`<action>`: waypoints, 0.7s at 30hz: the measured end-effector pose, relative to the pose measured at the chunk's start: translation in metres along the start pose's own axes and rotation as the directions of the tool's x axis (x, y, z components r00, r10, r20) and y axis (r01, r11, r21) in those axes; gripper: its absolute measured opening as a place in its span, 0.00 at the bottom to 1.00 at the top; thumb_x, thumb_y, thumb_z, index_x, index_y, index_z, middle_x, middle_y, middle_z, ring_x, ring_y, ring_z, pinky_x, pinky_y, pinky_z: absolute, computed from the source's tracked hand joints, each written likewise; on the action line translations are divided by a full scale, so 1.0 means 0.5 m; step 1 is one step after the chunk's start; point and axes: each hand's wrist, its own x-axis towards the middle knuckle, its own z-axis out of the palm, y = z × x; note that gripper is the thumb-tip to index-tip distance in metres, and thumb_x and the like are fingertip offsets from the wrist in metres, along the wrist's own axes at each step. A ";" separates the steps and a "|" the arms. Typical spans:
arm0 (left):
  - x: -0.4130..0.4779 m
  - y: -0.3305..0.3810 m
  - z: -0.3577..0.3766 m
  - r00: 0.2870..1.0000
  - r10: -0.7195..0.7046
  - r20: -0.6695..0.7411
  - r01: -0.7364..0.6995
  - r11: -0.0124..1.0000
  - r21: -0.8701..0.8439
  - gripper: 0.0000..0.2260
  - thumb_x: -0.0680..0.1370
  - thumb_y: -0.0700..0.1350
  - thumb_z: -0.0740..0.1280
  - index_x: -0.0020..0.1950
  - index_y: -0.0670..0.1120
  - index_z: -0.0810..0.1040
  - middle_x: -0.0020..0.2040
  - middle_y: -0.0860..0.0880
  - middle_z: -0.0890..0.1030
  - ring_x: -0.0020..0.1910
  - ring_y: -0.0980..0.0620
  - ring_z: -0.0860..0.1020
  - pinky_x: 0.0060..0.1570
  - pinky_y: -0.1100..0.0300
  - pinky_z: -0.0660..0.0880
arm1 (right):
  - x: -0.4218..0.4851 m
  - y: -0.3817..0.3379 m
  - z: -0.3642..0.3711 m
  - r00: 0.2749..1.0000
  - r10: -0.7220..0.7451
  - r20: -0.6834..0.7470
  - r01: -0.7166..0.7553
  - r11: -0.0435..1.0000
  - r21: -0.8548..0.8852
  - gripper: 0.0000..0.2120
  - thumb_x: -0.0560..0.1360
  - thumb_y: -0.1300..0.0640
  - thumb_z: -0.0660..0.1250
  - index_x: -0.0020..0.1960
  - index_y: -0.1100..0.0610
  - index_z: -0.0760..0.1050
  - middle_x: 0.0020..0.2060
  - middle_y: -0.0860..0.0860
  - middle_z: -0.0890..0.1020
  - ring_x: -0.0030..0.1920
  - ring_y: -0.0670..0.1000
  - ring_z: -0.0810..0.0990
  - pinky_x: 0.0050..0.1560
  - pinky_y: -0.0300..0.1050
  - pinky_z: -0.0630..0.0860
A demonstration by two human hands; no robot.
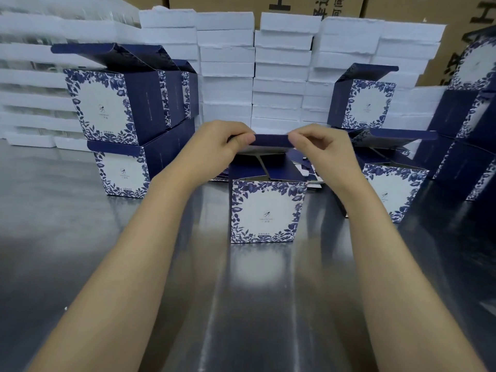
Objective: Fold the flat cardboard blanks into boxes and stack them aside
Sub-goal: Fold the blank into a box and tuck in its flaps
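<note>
**Both hands on the lid flap**

Head view. On my screen the box [265, 210] stands upright in the middle of the steel table [80, 224]. Its white, blue-flowered face is turned to the camera and its top is open. The dark blue flap [271, 140] rises at 12 o'clock from that face, along the box's far edge. The left hand [214, 149] pinches the flap's left end, with thumb and fingers curled over the top edge. The right hand [322, 149] is clamped the same way on the right end. Only a short stretch of flap shows between the two sets of fingertips. Below the hands, the box's inner blue flaps lean inward.

At 10 o'clock from the box is the left stack [120, 135], two tiers of folded boxes with lids raised. At 2 o'clock is the right stack [375, 135], one box above another with their lids up. More boxes [469, 130] fill the frame edge at 3 o'clock, partly cut off.

Just behind the box, at 1 o'clock, lies some flat blue-and-white card [308, 173] (I cannot tell from here whether these are blanks). White foam [268, 71] is piled in a wall across the back. Brown cartons [295, 4] with black print stand above it.
</note>
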 end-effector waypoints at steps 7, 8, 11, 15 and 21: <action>0.001 0.014 0.019 0.991 -0.030 -0.129 0.054 0.981 0.185 0.13 0.77 0.62 0.61 0.43 0.57 0.79 0.41 0.60 0.81 0.45 0.55 0.76 0.46 0.54 0.70 | 0.000 -0.020 0.009 0.995 -0.073 -0.064 0.066 0.993 -0.097 0.07 0.76 0.62 0.69 0.40 0.53 0.81 0.36 0.43 0.81 0.37 0.38 0.76 0.42 0.37 0.71; 0.003 0.013 0.021 0.987 -0.015 -0.159 0.050 0.976 0.213 0.12 0.77 0.63 0.62 0.42 0.57 0.79 0.41 0.61 0.81 0.46 0.56 0.76 0.45 0.55 0.69 | -0.001 -0.024 0.010 0.997 -0.072 -0.042 0.068 0.993 -0.099 0.07 0.76 0.63 0.69 0.41 0.54 0.81 0.36 0.45 0.81 0.38 0.39 0.75 0.43 0.37 0.71; 0.004 0.016 0.027 0.974 0.027 -0.225 -0.003 0.994 0.107 0.05 0.77 0.56 0.66 0.44 0.59 0.81 0.41 0.65 0.80 0.46 0.61 0.76 0.47 0.56 0.71 | -0.002 -0.033 0.004 0.999 -0.046 0.020 0.048 0.995 -0.090 0.06 0.76 0.62 0.68 0.41 0.56 0.81 0.37 0.46 0.80 0.38 0.39 0.75 0.42 0.33 0.69; 0.006 0.018 0.037 0.966 0.100 -0.237 -0.066 0.987 0.149 0.06 0.77 0.52 0.66 0.41 0.55 0.77 0.38 0.62 0.78 0.40 0.61 0.73 0.40 0.57 0.67 | 0.000 -0.037 0.007 0.996 -0.074 0.040 0.079 0.989 -0.125 0.06 0.75 0.61 0.69 0.40 0.55 0.80 0.37 0.44 0.78 0.40 0.41 0.72 0.44 0.32 0.67; 0.002 0.026 0.028 0.973 0.023 -0.229 -0.036 0.998 -0.053 0.03 0.72 0.56 0.71 0.41 0.59 0.82 0.38 0.65 0.81 0.44 0.61 0.79 0.49 0.50 0.76 | 0.003 -0.038 0.012 0.991 -0.124 0.053 0.129 0.984 -0.121 0.04 0.73 0.59 0.72 0.40 0.52 0.81 0.35 0.44 0.76 0.35 0.44 0.67 0.40 0.33 0.64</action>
